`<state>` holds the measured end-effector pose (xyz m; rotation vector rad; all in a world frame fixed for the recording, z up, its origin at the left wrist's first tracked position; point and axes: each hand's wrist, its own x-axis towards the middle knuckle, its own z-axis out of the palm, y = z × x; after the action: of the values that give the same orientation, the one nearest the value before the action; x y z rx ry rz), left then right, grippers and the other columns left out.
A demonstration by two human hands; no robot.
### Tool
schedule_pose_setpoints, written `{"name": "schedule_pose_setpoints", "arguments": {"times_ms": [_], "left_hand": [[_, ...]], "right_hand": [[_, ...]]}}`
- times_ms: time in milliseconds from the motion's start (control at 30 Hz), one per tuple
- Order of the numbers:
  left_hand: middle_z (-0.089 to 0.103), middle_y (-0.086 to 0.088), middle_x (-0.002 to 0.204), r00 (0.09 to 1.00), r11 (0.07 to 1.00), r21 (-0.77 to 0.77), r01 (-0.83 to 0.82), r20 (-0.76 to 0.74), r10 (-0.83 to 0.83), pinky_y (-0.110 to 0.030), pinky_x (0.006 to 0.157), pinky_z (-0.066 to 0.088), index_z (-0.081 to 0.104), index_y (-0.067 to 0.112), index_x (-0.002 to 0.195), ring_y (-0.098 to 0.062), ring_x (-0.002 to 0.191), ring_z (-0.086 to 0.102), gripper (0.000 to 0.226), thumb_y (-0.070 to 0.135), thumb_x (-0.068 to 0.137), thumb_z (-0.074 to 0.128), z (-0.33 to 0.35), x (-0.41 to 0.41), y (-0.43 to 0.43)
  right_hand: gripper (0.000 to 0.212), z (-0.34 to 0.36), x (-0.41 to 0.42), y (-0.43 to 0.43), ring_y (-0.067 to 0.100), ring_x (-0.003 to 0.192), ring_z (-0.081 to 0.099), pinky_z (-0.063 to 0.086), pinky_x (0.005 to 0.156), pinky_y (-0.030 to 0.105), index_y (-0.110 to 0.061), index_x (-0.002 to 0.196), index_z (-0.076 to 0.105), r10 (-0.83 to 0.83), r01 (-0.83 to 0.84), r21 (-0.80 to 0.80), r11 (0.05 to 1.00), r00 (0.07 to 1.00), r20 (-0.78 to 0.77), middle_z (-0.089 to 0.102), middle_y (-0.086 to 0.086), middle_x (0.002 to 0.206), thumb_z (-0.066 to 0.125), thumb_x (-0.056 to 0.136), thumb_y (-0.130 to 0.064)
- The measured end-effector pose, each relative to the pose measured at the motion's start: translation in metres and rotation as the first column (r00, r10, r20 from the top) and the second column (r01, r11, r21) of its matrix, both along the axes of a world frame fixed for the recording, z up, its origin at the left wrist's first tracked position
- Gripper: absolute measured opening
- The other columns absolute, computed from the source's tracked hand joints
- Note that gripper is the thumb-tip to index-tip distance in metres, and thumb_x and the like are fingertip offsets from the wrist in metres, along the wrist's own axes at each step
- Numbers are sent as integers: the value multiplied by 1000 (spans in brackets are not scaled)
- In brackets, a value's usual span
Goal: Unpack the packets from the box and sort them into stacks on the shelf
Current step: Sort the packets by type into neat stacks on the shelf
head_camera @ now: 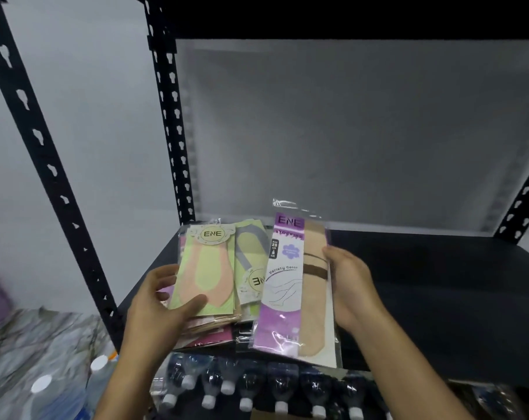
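My left hand (163, 301) grips a stack of sock packets; the top one is a green and peach ENE packet (205, 268), held over the left part of the black shelf (438, 298). Under and beside it lie more packets (251, 268), some turned the other way. My right hand (348, 280) holds a long purple ENE stocking packet (293, 286) by its right edge, tilted, just right of the stack. No box shows in this view.
Black slotted shelf posts (169, 116) rise at the left and one at the far right (526, 198). A translucent panel (348, 131) backs the shelf. Below the shelf's front edge lie several capped bottles (281, 389). More bottles (42, 386) stand at lower left.
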<state>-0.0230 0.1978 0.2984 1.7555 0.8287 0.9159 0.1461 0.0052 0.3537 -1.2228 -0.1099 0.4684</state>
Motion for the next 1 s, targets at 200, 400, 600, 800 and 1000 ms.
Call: {"name": "schedule_pose_setpoints", "arguments": {"times_ms": [200,400,600,800,1000], "left_hand": [[65,5,108,998,1000,1,-8,-61,8,-42,75,51,54,29,121,-17,89,58,72,20,60,91,6,-2,-2],[68,-3,98,995,977,-194,88,-30,-96,-27,51,54,56,16,120,-21,81,68,67,6,63,89,19,-12,0],[71,-9,107,987,956,-253,150,87,-132,-55,77,57,59,24,118,-35,91,70,50,5,76,79,23,-16,6],[69,-15,109,946,912,-314,264,267,-182,-45,69,56,60,27,115,-43,94,68,42,2,83,70,34,-16,-7],[72,-4,112,893,856,-368,363,401,-206,-49,84,56,58,21,120,-35,99,70,44,-1,83,67,43,-2,-28]], "right_hand": [[27,-3,-8,3,32,79,63,53,70,39,8,103,63,159,-158,62,986,987,-14,68,22,94,52,81,-4],[22,-3,-6,1,37,87,69,58,78,45,1,102,66,129,-127,71,989,992,-15,71,19,101,54,89,-12],[25,-7,-8,0,33,91,71,57,80,44,-9,112,61,124,-124,21,992,992,-13,74,14,97,44,100,-22],[37,4,-7,-11,36,93,68,57,75,42,-2,118,58,378,-377,53,925,926,0,68,23,111,54,82,4],[45,17,0,-47,38,91,70,60,73,45,-10,114,61,258,-266,13,964,946,196,72,17,104,65,75,12]]}}
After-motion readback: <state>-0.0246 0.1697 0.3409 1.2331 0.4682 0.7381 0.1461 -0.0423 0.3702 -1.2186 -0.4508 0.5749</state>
